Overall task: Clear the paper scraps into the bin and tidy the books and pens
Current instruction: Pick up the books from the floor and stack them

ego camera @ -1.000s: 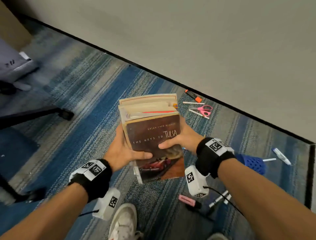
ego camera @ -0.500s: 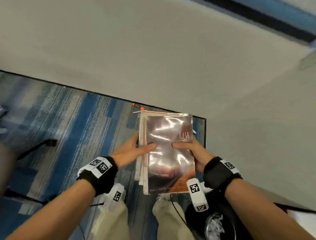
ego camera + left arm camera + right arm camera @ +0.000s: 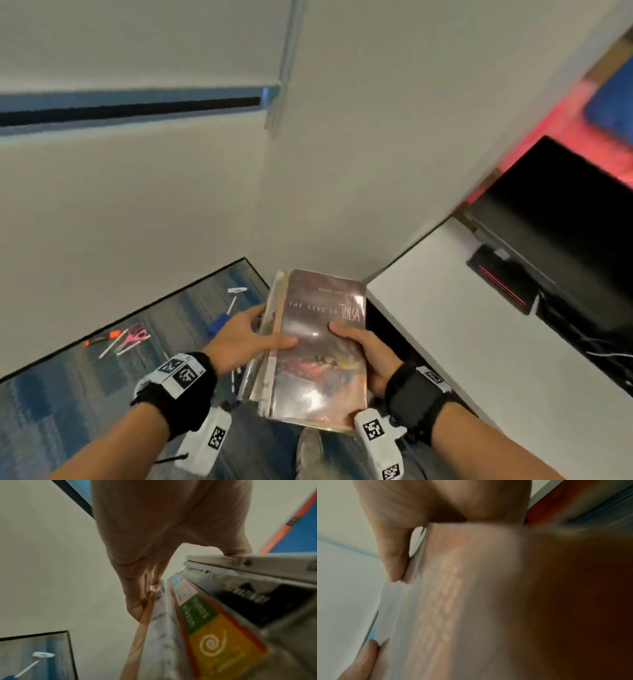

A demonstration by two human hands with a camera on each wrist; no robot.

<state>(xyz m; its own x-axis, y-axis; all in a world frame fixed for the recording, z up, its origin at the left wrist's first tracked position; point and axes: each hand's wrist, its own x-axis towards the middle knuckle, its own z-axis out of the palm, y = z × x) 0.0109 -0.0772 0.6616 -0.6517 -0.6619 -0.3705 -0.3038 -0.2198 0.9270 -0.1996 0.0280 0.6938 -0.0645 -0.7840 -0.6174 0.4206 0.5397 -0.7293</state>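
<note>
I hold a stack of books (image 3: 318, 349) between both hands at chest height, its top cover brown with the title "The Keys to Tulsa". My left hand (image 3: 246, 337) grips the stack's left edge, thumb on the cover. My right hand (image 3: 359, 349) grips the right edge, thumb on top. The left wrist view shows the spines of the stack of books (image 3: 214, 615), one green and yellow, with my left hand (image 3: 154, 555) clamped around them. In the right wrist view the books' cover (image 3: 471, 588) is blurred under my right hand (image 3: 393, 561). Pens and pink scissors (image 3: 133, 335) lie on the carpet.
A white desk (image 3: 462, 325) stands to the right with a black monitor (image 3: 565, 222) on it. A blue tool (image 3: 219, 322) and a white scrap (image 3: 237, 290) lie on the blue striped carpet near the wall corner. My shoe (image 3: 310, 445) is below the stack.
My head has turned up and to the right, bringing the white desk and monitor into view. The book stack stays held in both hands, now nearer the desk edge.
</note>
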